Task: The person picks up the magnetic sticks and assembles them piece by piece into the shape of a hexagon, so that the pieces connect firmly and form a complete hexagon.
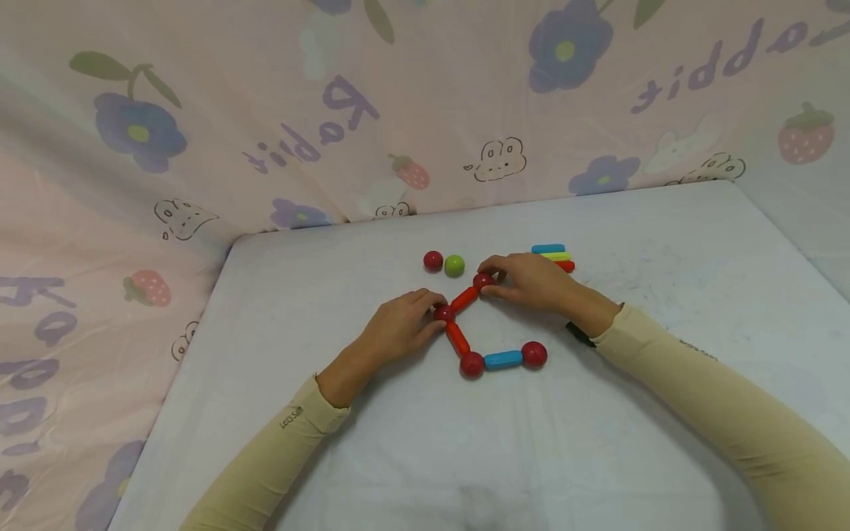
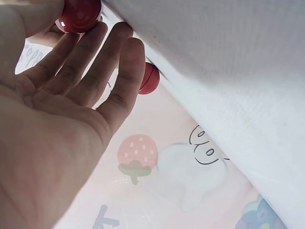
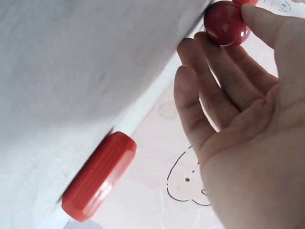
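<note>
A bent chain of balls and rods lies on the table. My left hand (image 1: 401, 322) pinches the red ball (image 2: 80, 15) at its left corner between thumb and fingers. At the chain's far end, my right hand (image 1: 534, 282) pinches another red ball (image 3: 226, 24). One red rod (image 1: 464, 299) joins these two balls. A second red rod (image 1: 457, 339) runs from the left-hand ball toward the near side, to a red ball (image 1: 472, 365). From there a blue rod (image 1: 503, 360) leads to the red ball (image 1: 534, 355) at the chain's other end.
Beyond the hands, a loose red ball (image 1: 433, 260) sits beside a green ball (image 1: 454, 265). Behind the right hand lie a blue rod (image 1: 548, 248), a yellow rod (image 1: 558, 257) and a red rod (image 3: 99, 176). A black object (image 1: 580, 334) is partly hidden by the right forearm.
</note>
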A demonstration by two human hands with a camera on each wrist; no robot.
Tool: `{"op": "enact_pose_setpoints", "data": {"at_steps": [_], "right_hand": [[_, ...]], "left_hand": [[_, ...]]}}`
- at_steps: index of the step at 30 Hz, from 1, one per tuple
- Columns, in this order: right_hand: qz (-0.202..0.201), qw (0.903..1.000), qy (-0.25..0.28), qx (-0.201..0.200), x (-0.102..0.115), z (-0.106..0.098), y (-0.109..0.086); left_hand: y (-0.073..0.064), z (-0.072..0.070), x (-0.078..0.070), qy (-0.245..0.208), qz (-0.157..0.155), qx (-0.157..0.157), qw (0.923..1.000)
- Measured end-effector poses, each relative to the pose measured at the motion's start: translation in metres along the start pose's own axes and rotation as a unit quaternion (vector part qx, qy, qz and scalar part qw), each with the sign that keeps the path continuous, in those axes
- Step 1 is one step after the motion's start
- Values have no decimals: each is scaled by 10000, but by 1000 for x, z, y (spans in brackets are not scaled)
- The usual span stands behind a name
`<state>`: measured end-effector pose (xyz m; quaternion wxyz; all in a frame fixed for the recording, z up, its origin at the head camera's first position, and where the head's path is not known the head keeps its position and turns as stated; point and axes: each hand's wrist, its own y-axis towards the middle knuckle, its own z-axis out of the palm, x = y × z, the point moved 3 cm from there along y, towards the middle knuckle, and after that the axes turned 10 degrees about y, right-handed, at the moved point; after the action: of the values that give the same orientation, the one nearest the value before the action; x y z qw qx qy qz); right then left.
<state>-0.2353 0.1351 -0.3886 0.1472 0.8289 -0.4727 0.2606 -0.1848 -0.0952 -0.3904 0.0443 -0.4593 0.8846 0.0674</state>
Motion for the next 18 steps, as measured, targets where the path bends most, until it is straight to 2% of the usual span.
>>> {"op": "enact_pose_setpoints", "data": {"at_steps": [7,12,18], "right_hand": [[-26,9999,-101,-11,-4,-2,-2],[-146,9995,-176,-207,-8,-11,-6],[-41,9979,-405,-499,-19,-24,-19]], "left_hand": [[-1,-1,-1,-82,-8,48,10000],[-1,-1,0,-78,-15,24,10000],[-2,0,1,-121,9,-47,9999]]}}
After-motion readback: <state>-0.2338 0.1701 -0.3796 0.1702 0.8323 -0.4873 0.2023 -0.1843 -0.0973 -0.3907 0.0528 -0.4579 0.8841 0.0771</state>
